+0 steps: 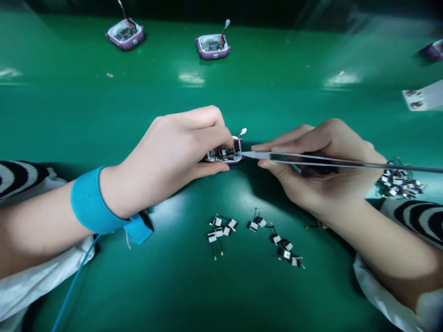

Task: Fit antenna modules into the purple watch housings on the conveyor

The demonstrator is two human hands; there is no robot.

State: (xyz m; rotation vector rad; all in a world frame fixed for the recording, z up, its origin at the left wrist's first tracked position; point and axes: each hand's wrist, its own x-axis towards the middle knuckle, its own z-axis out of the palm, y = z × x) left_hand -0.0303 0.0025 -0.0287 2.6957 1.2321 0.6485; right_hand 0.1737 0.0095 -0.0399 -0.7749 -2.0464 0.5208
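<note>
In the middle of the head view sits a small purple watch case (225, 155), open at the top, with circuit parts inside and a wire ending in a white tip sticking up. My left hand (180, 147) grips this case from the left, its fingers over the top and thumb along the near side, hiding part of it. From the right, my right hand (321, 161) holds a pair of metal tweezers (290, 159) between thumb and fingers. The tweezer tips touch or nearly touch the right edge of the case.
Two more open purple cases, one at the back left (125, 34) and another at back centre (213, 47), stand on the green mat (155, 286). Small wired parts (218, 231) lie in front; a heap of them (398, 180) is at right. A blue wrist strap (92, 200) trails a cord.
</note>
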